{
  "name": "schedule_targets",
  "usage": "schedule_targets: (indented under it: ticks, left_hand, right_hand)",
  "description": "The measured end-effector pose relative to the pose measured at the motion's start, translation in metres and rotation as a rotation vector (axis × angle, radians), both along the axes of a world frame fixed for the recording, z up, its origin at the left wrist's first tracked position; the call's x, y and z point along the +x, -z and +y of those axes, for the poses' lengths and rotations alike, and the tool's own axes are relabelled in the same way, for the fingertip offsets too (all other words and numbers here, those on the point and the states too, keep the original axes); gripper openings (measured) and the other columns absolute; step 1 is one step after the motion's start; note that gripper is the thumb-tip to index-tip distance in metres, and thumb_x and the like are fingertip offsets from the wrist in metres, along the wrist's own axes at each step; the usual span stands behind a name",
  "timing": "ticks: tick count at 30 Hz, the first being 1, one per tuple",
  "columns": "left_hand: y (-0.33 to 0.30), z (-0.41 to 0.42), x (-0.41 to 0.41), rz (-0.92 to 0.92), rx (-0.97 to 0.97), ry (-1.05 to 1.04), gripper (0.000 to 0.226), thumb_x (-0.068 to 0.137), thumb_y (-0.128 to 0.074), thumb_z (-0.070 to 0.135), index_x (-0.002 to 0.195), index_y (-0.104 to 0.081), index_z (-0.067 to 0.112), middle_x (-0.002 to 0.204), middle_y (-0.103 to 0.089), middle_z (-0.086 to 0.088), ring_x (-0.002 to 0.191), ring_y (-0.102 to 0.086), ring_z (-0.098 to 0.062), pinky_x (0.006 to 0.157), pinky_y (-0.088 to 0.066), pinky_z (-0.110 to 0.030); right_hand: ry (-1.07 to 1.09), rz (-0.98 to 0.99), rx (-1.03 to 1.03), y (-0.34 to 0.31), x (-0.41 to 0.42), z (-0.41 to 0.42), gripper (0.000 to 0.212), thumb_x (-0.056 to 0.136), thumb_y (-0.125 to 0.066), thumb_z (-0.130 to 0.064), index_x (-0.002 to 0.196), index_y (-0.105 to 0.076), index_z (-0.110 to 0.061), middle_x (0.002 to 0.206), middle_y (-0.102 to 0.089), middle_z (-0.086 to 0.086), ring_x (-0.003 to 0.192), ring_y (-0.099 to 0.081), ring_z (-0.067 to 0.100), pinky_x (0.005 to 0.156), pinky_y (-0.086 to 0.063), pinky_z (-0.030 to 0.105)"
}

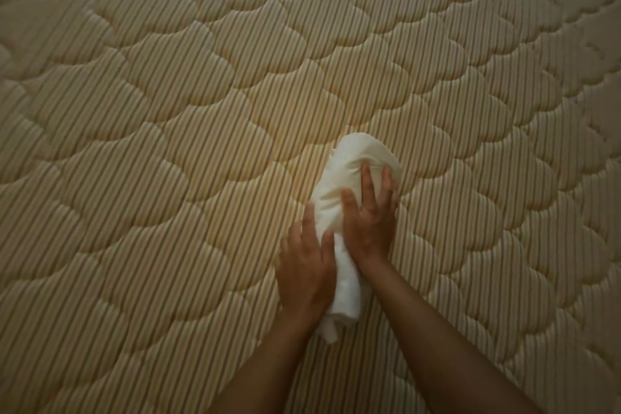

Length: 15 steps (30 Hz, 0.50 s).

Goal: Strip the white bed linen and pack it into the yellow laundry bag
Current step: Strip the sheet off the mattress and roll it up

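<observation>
White cotton bundle (349,212) — 1 rolled piece of bed linen, lying on the bare quilted mattress (168,111), near its front edge. Left hand (305,265): curled round the roll's near end. Right hand (369,215): fingers spread flat, pressing the far part down. Step, by judgement: compacting stripped linen for packing. Yellow laundry bag — not in view. Next: lift the roll with both hands, find the bag.

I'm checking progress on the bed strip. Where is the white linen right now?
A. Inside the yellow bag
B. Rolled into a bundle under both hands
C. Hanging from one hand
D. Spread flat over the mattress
B: the white linen lies bundled on the bare quilted mattress, with the left hand and right hand on it.
</observation>
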<state>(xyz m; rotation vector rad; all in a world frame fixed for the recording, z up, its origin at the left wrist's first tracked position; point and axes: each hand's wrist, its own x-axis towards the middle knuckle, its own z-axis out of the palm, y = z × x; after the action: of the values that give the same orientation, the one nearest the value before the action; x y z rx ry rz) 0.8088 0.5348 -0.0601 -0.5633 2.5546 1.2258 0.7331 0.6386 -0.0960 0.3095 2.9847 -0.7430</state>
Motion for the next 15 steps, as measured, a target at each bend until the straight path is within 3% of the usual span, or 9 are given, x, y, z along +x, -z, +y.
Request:
schedule_targets:
  ticks: [4, 10, 15]
  left_hand:
    - [0.024, -0.008, 0.001, -0.033, 0.062, -0.028, 0.079, 0.088, -0.008, 0.074, 0.156, -0.017, 0.035, 0.156, -0.038, 0.005, 0.133, -0.047, -0.020, 0.103, -0.042, -0.041]
    - [0.045, -0.013, -0.007, -0.034, -0.015, -0.079, 0.082, 0.086, -0.010, 0.074, 0.154, -0.029, 0.032, 0.149, -0.049, 0.001, 0.127, -0.053, -0.027, 0.097, -0.045, -0.041]
    - [0.050, -0.011, -0.009, -0.091, 0.001, -0.148, 0.090, 0.079, -0.015, 0.085, 0.147, -0.040, 0.033, 0.136, -0.061, 0.001, 0.122, -0.057, -0.027, 0.099, -0.047, -0.045]
  right_hand:
    - [-0.026, 0.013, -0.067, 0.002, -0.014, 0.007, 0.080, 0.083, -0.032, -0.079, 0.154, -0.021, -0.043, 0.166, -0.009, -0.001, 0.153, -0.003, 0.026, 0.109, -0.034, 0.051]
    - [-0.047, -0.037, -0.086, 0.018, -0.047, 0.019, 0.090, 0.071, -0.046, -0.088, 0.148, -0.021, -0.048, 0.158, -0.022, -0.004, 0.144, -0.024, 0.025, 0.105, -0.042, 0.055]
    - [-0.067, -0.054, -0.110, 0.023, -0.048, 0.022, 0.100, 0.066, -0.040, -0.093, 0.150, -0.019, -0.044, 0.160, -0.019, 0.003, 0.145, -0.022, 0.029, 0.107, -0.039, 0.058]
